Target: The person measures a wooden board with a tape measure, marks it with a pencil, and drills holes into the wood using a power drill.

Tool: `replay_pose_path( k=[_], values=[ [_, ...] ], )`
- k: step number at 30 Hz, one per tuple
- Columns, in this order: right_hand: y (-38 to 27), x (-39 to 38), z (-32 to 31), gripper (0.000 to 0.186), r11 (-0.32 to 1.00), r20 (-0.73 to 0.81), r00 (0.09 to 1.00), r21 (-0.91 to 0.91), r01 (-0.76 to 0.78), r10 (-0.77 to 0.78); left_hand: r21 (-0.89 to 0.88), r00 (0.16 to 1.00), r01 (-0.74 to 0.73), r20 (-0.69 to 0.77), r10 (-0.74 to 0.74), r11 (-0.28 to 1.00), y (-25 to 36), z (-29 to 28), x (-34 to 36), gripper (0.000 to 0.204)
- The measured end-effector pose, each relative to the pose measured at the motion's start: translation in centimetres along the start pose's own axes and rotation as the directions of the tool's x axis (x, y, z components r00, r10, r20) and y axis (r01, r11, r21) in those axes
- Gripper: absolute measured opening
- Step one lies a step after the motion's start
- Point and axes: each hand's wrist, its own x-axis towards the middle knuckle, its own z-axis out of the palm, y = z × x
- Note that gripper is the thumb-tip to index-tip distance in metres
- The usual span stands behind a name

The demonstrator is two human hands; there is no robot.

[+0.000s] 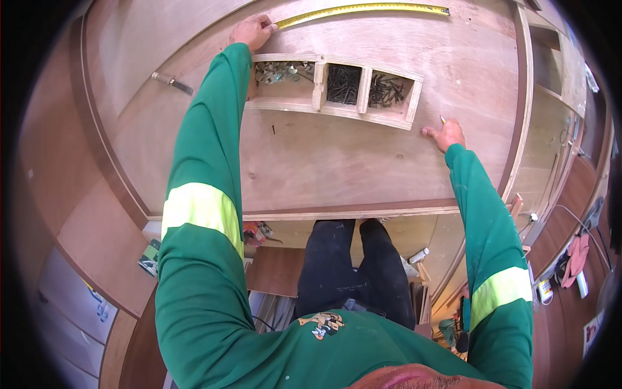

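At the far left of the board, my left hand (253,32) is closed at one end of a yellow tape measure (363,9). Its blade stretches to the right across the wood, its free end at the far right; any case is hidden by my fingers. Beyond the right end of a wooden box (372,118), my right hand (448,135) rests low over the board, thumb stretched toward the box. A slim pencil (443,119) pokes up from its fingers. Three compartments show in the box: dark screws (343,84) fill the middle one, more lie in the right, and pale metal fittings (278,71) in the left.
The large plywood panel (324,162) has raised edges. A chisel-like tool (172,83) lies on its left, and a single screw (273,129) nearer the middle. Below the near edge are a green box (149,257) and a white tube (419,255). Cables and a reddish cloth (575,261) lie at right.
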Motion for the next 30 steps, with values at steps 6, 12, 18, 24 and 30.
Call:
replay_pose_path(
  k=[6,12,18,24,30],
  values=[
    [0.2,0.5,-0.1,0.083,0.999,0.058,0.997,0.008,-0.046,0.046,-0.012,0.992,0.108,0.065,-0.107,0.994,0.8,-0.2,0.0,0.033],
    [0.3,0.4,0.4,0.085,1.000,0.025,1.000,-0.017,-0.015,0.016,-0.011,0.998,0.060,0.033,-0.060,0.998,0.4,-0.1,-0.2,0.033],
    [0.0,0.2,-0.2,0.083,0.999,0.049,0.998,-0.021,-0.045,0.046,0.019,0.998,0.033,0.045,-0.034,0.999,0.4,0.5,0.8,0.033],
    [0.5,0.5,0.2,0.083,0.999,0.039,0.999,0.019,-0.027,0.026,-0.047,0.997,-0.077,0.017,0.078,0.996,-1.3,0.9,1.2,0.036],
    [0.4,0.3,0.5,0.081,0.993,0.006,0.997,0.097,-0.071,0.071,-0.018,0.993,-0.040,0.113,0.042,0.999,-0.2,-0.8,1.3,0.038]
  ],
)
